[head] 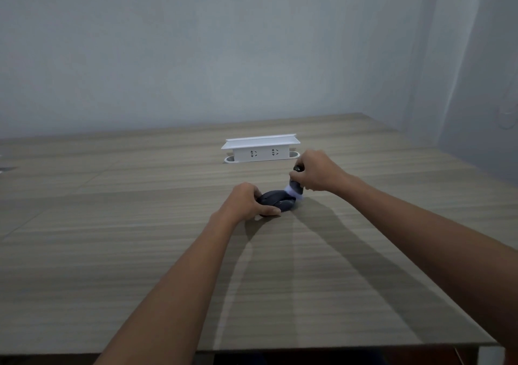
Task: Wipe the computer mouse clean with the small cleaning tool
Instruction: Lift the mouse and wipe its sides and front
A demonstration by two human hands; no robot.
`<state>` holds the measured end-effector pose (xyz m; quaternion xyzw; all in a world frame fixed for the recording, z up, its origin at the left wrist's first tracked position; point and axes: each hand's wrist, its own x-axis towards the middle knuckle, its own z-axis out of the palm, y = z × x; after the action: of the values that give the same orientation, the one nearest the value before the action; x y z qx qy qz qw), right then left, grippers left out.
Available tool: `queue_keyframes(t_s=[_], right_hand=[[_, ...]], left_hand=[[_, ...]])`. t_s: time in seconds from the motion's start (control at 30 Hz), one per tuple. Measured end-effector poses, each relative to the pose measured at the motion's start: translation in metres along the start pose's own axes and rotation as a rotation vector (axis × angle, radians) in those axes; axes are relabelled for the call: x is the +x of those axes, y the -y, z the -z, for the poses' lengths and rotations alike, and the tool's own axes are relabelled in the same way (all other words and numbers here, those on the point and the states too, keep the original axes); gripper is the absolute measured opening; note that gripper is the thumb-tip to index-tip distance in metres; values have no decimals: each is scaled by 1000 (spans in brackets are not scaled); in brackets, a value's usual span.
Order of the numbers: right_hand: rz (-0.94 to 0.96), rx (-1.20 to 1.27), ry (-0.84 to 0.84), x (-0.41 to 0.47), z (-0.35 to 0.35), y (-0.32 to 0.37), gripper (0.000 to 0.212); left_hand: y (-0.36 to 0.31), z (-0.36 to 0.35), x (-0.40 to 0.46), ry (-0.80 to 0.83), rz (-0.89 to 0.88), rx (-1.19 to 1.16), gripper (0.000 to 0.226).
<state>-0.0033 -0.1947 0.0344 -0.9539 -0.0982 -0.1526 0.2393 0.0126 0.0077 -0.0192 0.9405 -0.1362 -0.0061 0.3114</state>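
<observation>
Dark grey computer mouse (pixel 276 201) lies flat on the wood-grain table (pixel 140 224), on the near side of the white socket box (pixel 261 148) and slightly to its right, well apart from it. Left hand (pixel 246 200) is clamped around the left and near sides of the mouse, thumb along the near edge, fingers curled over the far-left edge; palm rests on the table. Right hand (pixel 315 171) sits just right of the mouse, between it and the socket box, closed in a fist around the small cleaning tool (pixel 295 181). Tool handle is dark, held near upright and tilted a little; its top end shows above the fist. White bristle tip (pixel 294 193) points down and touches the far-right end of the mouse. Both forearms are bare and cast shadows on the table.
</observation>
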Motion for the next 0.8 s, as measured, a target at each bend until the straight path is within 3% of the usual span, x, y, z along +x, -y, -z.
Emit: queue_keyframes(t_s=[0.37,0.57,0.8], right_hand=[[-19,180,-32,-9,-7,-5,18],[-19,266,134,-28,-2,5,24],[-91,125,162,-25,-2,-14,29]], left_hand=[[1,3,1,22,-75,-85,38],[2,0,3,32,-113,-120,34],[0,3,6,47,-91,-122,39]])
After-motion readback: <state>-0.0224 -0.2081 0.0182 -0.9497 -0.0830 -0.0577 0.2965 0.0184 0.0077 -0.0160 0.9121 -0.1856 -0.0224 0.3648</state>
